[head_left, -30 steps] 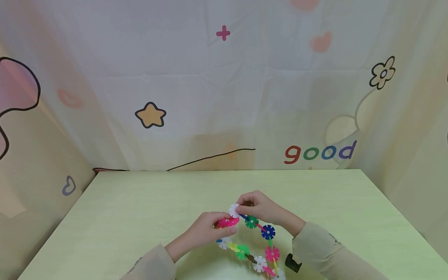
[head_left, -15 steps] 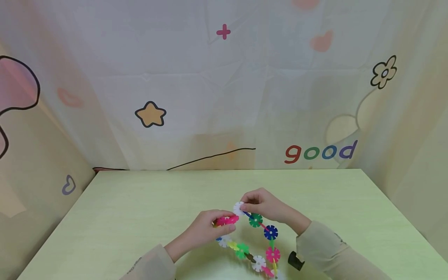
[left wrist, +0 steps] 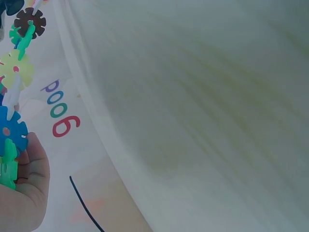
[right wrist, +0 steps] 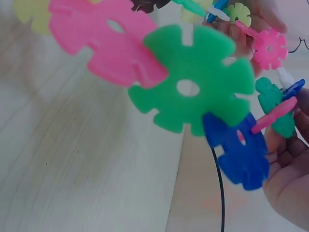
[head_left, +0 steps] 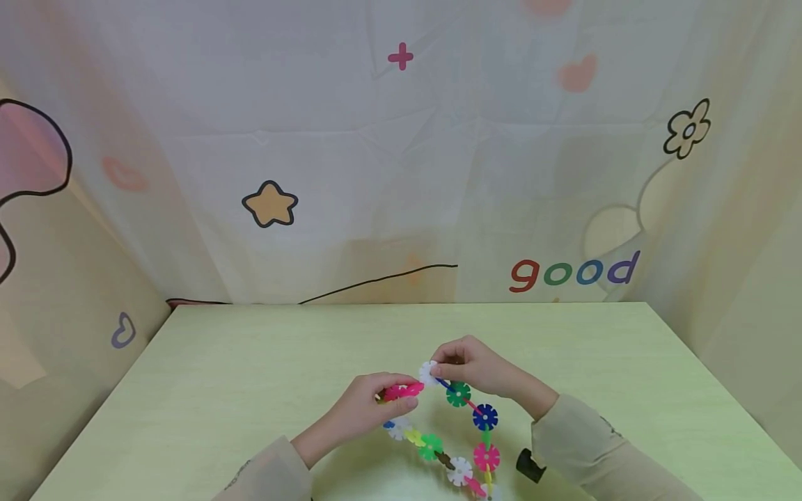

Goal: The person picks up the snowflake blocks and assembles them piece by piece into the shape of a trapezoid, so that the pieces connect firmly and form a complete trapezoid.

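Note:
A chain of notched plastic snowflake discs hangs in a loop between both hands, above the table. My left hand [head_left: 366, 406] grips its bright pink disc [head_left: 401, 392] between thumb and fingers. In my right hand [head_left: 473, 365] a white disc [head_left: 428, 374] is pinched at the other end. The pink and white discs are very close; whether they touch I cannot tell. Beyond the white one come a dark green disc [head_left: 459, 394] and a dark blue disc [head_left: 485, 417]. Close up in the right wrist view are a green disc [right wrist: 212, 63] and a pink disc [right wrist: 104, 41].
The pale green table [head_left: 250, 362] spreads out under the hands. Behind it hangs a printed curtain [head_left: 351, 209] with a star and the word "good". A small black object [head_left: 530, 465] is by the right sleeve.
My right hand has moved slightly right and up with the white disc. The left hand, holding the pink disc, has shifted a little up and left. The chain's lower part swings slightly left.

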### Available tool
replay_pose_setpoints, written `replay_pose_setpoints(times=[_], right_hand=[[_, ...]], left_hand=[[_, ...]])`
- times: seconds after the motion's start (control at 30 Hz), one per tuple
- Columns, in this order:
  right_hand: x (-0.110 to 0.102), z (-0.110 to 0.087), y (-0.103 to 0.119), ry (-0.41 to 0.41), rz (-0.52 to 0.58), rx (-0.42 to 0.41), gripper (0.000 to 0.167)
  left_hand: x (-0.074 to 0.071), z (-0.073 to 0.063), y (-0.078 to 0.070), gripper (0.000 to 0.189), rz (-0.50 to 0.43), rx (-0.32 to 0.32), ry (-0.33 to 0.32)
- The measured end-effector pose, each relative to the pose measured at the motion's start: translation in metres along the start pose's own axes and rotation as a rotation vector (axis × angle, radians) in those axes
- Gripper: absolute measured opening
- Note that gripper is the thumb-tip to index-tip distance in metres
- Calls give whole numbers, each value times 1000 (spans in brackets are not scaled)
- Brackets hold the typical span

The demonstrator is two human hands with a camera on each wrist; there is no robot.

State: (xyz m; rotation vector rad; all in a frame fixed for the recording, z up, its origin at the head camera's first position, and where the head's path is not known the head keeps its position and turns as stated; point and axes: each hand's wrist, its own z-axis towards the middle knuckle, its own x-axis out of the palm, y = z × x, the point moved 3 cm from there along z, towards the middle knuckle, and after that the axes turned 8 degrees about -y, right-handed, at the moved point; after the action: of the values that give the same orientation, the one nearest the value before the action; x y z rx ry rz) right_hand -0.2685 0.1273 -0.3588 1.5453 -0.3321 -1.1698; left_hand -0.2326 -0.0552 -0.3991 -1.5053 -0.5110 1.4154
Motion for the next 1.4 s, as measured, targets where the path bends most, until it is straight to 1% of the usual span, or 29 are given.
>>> replay_pose_setpoints(times=[0.3, 0.57, 0.87, 1.0, 1.2, 1.4], right_hand=[[-1, 1, -3, -4, -2, 26, 20], [0, 0, -4, 8, -1, 31, 20], [2, 1, -6, 19, -11, 44, 19], [2, 0, -7, 26, -18, 48, 19], [2, -1, -7, 44, -16, 33, 17], [3, 0, -5, 72, -10, 4, 16]], left_hand=[[-3, 0, -1, 32, -21, -7, -13], [-5, 1, -3, 30, -11, -14, -18], [-5, 3, 2, 33, 0, -11, -8], [-4, 3, 3, 33, -20, -21, 1], [-2, 0, -1, 32, -54, -54, 5], [1, -1, -2, 31, -48, -48, 2]])
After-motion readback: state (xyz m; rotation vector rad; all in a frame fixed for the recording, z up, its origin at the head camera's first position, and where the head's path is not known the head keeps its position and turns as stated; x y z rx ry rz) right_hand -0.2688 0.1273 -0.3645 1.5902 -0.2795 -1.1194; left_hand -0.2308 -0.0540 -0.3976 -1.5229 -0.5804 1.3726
